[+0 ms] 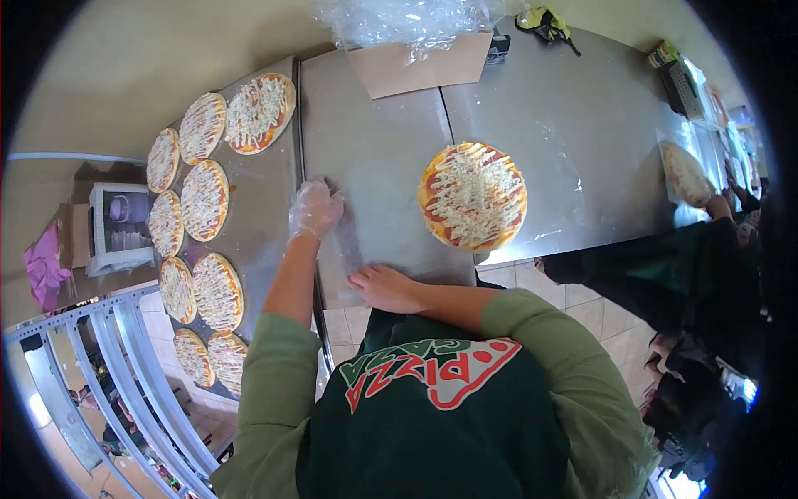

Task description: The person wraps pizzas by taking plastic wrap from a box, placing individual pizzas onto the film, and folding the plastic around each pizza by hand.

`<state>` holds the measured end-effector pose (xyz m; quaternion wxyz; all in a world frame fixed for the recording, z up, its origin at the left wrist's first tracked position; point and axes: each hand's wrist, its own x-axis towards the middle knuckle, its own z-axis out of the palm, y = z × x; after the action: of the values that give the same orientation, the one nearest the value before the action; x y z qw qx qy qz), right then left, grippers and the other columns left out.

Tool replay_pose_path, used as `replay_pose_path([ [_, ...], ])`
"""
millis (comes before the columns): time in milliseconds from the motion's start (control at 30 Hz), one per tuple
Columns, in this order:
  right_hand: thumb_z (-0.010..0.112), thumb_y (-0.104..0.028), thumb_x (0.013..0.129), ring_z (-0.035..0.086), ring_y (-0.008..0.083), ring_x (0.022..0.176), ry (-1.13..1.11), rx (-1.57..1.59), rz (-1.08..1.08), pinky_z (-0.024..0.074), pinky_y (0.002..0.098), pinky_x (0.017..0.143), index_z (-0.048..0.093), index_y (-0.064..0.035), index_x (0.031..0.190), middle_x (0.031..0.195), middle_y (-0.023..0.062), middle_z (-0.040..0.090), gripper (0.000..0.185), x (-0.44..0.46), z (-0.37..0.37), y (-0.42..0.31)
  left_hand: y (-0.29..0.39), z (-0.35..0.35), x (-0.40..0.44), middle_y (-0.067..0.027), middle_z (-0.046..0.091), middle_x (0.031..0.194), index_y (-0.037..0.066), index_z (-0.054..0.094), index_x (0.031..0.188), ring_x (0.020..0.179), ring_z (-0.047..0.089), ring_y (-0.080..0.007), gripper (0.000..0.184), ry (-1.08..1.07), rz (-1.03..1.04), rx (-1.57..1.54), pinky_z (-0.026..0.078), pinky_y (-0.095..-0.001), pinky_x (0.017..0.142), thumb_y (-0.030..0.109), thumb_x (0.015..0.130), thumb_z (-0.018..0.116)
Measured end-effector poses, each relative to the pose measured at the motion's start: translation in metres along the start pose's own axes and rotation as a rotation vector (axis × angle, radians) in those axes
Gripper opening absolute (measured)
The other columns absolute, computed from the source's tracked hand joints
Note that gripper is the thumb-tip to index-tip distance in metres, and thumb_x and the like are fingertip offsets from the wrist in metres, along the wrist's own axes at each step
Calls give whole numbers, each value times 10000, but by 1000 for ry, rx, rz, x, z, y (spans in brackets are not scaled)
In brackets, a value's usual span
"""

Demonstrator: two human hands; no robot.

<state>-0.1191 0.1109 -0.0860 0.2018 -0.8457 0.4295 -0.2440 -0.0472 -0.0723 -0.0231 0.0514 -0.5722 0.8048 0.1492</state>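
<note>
My left hand (317,209), in a clear plastic glove, rests on the steel table beside the seam at its left, fingers loosely apart and apparently holding nothing. Bare, my right hand (386,289) lies on the table near its front edge, fingers stretched out. Between the two hands is a faint see-through patch, perhaps plastic film (349,241); I cannot tell whether either hand touches it. To the right of both hands sits a round pizza (472,197) topped with shredded cheese and pale sauce stripes, touched by neither.
Several similar pizzas (204,200) cover the left table. A cardboard box (420,65) with clear plastic bags (407,23) stands at the back. At far right, another person's hand (720,206) is at a pizza (687,175). A metal rack (125,374) stands lower left.
</note>
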Motion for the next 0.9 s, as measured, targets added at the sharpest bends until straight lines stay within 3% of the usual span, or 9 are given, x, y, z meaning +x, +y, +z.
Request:
replay_pose_path([
  [100,573,-236,742,577,269,851,-35,-84,-49,491,360,715,555,6,907,915,127,532,293,21,26,1,-11,-1,10,-212,614,857,-9,632,862,811,593,-378,350,-95,270,47,469,-454,727,324,783,556],
  [200,562,-206,766,590,265,793,-38,-16,-41,500,355,664,551,-14,874,870,120,535,220,28,21,7,-41,23,34,-176,617,792,19,647,739,699,619,-296,321,-25,265,-184,479,-418,653,320,781,541],
  [300,532,-143,789,589,253,742,116,323,190,495,343,628,535,-32,836,805,115,543,121,20,-22,-9,-51,-26,40,-139,613,759,32,625,751,628,608,-224,283,-586,225,-391,482,-358,593,292,803,524],
  [400,500,-97,788,579,206,687,530,848,556,486,318,604,500,-45,813,753,93,549,57,-23,-72,-18,-18,-61,17,-102,604,736,44,590,826,625,589,-183,264,-528,-212,-1221,478,-313,574,296,834,511],
  [500,498,-87,828,582,159,682,1043,1188,834,499,290,617,466,-79,839,806,75,569,35,-84,-104,11,38,-36,-22,-79,604,736,52,544,913,631,586,-199,259,-7,34,-1604,488,-324,605,305,862,516],
  [567,496,-156,884,597,159,721,1341,1186,975,501,284,617,463,-94,864,851,79,584,73,-109,-128,18,52,26,-33,-124,588,922,37,531,979,824,585,-235,375,189,447,-1027,476,-366,752,386,844,560],
  [633,505,-158,886,600,164,778,1311,1095,1074,504,284,623,483,-100,875,893,78,591,63,-139,-124,34,86,45,-38,-173,511,1132,23,503,1103,1037,509,-283,505,268,777,-513,411,-423,881,429,813,584],
  [733,567,-107,829,590,147,792,1231,1007,1175,501,285,646,516,-70,934,1041,107,553,122,-167,-112,49,129,53,-38,-203,378,1323,24,419,1265,1239,347,-314,681,216,831,-138,294,-486,992,479,785,582],
  [900,663,-155,741,540,250,932,919,57,1333,457,359,777,523,-70,1044,1109,132,479,344,-196,-122,68,173,56,-26,-177,295,1400,26,378,1318,1315,229,-334,728,124,885,114,200,-521,1040,542,814,477],
])
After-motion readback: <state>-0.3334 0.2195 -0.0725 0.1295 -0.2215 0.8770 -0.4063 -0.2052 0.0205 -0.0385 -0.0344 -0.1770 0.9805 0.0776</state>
